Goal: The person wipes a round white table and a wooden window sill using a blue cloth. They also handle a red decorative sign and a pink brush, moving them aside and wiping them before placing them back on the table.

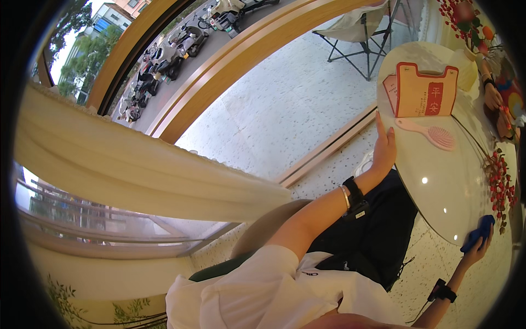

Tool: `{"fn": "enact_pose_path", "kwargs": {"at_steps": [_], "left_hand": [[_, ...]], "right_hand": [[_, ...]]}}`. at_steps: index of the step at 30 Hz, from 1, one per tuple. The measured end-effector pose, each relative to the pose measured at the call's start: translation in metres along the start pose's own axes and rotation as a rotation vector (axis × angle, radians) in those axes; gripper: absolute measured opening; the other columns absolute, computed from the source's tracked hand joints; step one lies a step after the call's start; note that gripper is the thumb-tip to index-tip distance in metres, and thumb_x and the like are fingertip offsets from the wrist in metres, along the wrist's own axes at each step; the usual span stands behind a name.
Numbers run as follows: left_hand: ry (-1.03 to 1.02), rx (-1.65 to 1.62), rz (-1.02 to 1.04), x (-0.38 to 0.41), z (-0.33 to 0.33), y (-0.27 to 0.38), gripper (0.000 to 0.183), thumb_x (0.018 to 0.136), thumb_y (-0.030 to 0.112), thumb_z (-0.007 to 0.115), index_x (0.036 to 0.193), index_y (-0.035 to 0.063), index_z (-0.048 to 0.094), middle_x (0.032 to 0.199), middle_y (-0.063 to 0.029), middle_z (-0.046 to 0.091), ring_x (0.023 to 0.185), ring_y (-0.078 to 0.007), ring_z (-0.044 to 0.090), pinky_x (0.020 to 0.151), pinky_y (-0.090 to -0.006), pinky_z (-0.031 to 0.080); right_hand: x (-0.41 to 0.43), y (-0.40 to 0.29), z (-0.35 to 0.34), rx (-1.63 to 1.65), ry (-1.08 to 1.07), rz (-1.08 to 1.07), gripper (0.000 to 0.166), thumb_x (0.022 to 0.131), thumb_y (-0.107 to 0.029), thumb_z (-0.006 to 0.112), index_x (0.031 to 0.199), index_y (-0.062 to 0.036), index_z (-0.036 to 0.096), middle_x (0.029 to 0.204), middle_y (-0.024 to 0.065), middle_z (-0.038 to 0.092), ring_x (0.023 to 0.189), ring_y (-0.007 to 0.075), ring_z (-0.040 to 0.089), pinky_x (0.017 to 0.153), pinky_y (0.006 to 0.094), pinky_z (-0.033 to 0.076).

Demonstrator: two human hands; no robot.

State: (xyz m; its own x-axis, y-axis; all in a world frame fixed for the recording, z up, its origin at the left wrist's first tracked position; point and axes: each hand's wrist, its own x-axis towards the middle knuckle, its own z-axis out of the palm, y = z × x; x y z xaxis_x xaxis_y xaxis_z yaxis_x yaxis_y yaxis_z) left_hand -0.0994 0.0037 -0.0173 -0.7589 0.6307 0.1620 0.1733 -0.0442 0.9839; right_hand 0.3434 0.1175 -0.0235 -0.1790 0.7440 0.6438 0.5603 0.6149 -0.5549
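Observation:
My left hand [385, 144] rests against the near edge of a white oval table [431, 201], fingers stretched out and holding nothing. Beside it on the tabletop lies a pink hairbrush [439, 136], bristles up. Just beyond stands an orange paper holder [414, 92] with a red border and writing on it. At the table's right end, my right hand [476, 251] is closed around a dark blue cloth [478, 233]. Close to that cloth hangs a cluster of red berries [499, 185] on a thin stem that runs across the tabletop.
A pale vase [466, 70] with red berries and flowers stands at the table's far end. Across the table, another person's hands [493, 98] are partly visible. A folding chair [361, 33] stands beyond the table. A curtain [144, 164] hangs by the window at left.

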Motion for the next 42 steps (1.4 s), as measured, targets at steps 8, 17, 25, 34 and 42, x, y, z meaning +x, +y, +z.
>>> {"fn": "enact_pose_path", "kwargs": {"at_steps": [8, 17, 25, 34, 42], "left_hand": [[0.018, -0.051, 0.052, 0.000, 0.000, 0.003, 0.061, 0.102, 0.019, 0.032, 0.151, 0.0102, -0.005, 0.139, -0.0283, 0.041, 0.123, -0.0391, 0.049, 0.100, -0.0387, 0.039], [-0.056, -0.120, 0.053, 0.002, -0.007, -0.001, 0.065, 0.103, 0.021, 0.035, 0.150, 0.0061, -0.007, 0.142, -0.0278, 0.035, 0.127, -0.0355, 0.042, 0.103, -0.0356, 0.034], [-0.207, -0.597, -0.084, 0.003, -0.014, 0.007, 0.077, 0.100, 0.028, 0.045, 0.150, 0.0075, -0.009, 0.147, -0.0189, 0.026, 0.133, -0.0256, 0.030, 0.109, -0.0313, 0.026], [-0.285, -0.607, -0.164, -0.008, -0.028, 0.030, 0.085, 0.098, 0.038, 0.048, 0.150, 0.0070, -0.011, 0.149, -0.0190, 0.023, 0.135, -0.0254, 0.026, 0.111, -0.0295, 0.022], [-0.185, -0.618, -0.097, 0.005, -0.018, -0.010, 0.073, 0.101, 0.033, 0.043, 0.153, 0.0172, -0.006, 0.142, -0.0187, 0.039, 0.125, -0.0279, 0.044, 0.101, -0.0333, 0.038]], "right_hand": [[-0.014, -0.128, 0.045, -0.319, -0.209, -0.109, 0.042, 0.087, -0.007, 0.045, 0.127, -0.0026, 0.057, 0.138, 0.0105, 0.051, 0.124, 0.0303, 0.050, 0.105, 0.0387, 0.037], [-0.005, -0.280, 0.150, -0.068, -0.426, -0.342, 0.046, 0.077, -0.004, 0.058, 0.123, 0.0014, 0.055, 0.136, 0.0124, 0.049, 0.114, 0.0447, 0.051, 0.099, 0.0449, 0.042], [0.013, -0.297, 0.212, -0.029, -0.428, -0.410, 0.045, 0.078, -0.006, 0.061, 0.121, 0.0033, 0.056, 0.133, 0.0137, 0.049, 0.116, 0.0422, 0.049, 0.100, 0.0455, 0.043], [0.032, -0.298, 0.237, 0.100, -0.415, -0.454, 0.038, 0.080, 0.000, 0.058, 0.118, 0.0059, 0.057, 0.129, 0.0180, 0.053, 0.113, 0.0395, 0.051, 0.096, 0.0421, 0.044], [0.032, -0.302, 0.246, 0.135, -0.363, -0.454, 0.035, 0.080, -0.003, 0.060, 0.114, 0.0037, 0.060, 0.127, 0.0184, 0.054, 0.111, 0.0404, 0.052, 0.096, 0.0424, 0.044]]}}
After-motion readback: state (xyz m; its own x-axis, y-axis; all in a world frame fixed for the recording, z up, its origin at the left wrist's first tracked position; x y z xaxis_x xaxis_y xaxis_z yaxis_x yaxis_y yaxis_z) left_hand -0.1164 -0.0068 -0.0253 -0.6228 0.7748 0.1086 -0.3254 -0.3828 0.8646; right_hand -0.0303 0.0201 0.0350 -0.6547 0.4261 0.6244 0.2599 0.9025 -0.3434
